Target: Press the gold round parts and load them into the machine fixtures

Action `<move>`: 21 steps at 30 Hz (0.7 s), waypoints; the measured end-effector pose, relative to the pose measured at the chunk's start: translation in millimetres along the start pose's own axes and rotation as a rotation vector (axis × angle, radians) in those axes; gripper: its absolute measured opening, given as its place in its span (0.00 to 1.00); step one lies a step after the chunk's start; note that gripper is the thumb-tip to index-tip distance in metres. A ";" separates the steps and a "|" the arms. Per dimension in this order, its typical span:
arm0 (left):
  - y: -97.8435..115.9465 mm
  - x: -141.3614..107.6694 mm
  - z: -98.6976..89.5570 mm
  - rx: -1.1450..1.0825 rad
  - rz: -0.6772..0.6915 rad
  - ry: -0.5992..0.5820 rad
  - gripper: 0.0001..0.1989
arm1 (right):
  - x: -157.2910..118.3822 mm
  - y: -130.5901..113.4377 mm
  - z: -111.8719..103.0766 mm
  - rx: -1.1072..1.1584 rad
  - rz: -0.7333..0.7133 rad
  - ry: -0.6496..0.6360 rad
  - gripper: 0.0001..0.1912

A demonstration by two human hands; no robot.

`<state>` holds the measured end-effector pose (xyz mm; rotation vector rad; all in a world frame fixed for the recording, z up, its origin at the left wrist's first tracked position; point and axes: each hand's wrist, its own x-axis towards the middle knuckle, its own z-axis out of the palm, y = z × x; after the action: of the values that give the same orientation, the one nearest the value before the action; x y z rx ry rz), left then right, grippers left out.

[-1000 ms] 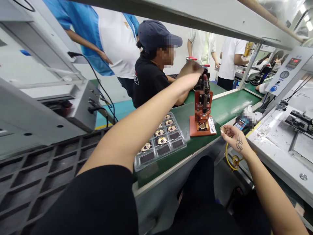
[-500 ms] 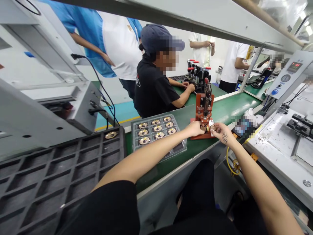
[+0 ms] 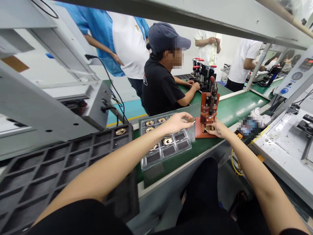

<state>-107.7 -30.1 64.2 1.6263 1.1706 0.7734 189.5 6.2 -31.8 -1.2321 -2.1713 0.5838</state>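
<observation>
My left hand (image 3: 179,123) is raised beside the right edge of a clear plastic tray (image 3: 152,160). Its fingertips pinch a round metal part (image 3: 191,120), dark and gold-toned. At the base of a red-orange toggle press (image 3: 209,109), my right hand (image 3: 218,129) has its fingers on a gold round part (image 3: 208,128) sitting in the fixture; the fingers partly cover it. Gold ring-shaped parts, such as one ring part (image 3: 168,141), lie in several pockets of the tray, and my left forearm hides some of them.
A black compartment tray (image 3: 80,159) fills the left, with one gold part (image 3: 121,131) in it. Across the green bench (image 3: 231,111), a co-worker in a cap (image 3: 162,83) handles black toggle presses (image 3: 204,76). A grey machine (image 3: 95,101) stands left; a white work surface (image 3: 281,140) lies right.
My left hand has moved left from the press, carrying a round part towards the tray. The right hand has moved from beside the press onto its base. The camera view has shifted slightly.
</observation>
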 end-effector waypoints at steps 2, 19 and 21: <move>-4.5 -13.2 -11.2 -0.271 -0.071 -0.027 0.26 | -2.9 0.3 -5.8 -0.026 -0.005 -0.017 0.20; -58.3 7.4 53.5 -0.506 -0.184 0.191 0.22 | -53.6 30.1 -25.0 -0.171 0.384 -0.067 0.19; -59.7 11.2 65.9 -0.532 -0.186 0.189 0.24 | -56.8 28.8 -21.2 -0.166 0.396 -0.056 0.18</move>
<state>-66.1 -36.2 -14.9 1.0098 1.1078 1.0289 245.0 -27.6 -48.6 -1.7759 -2.0641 0.6090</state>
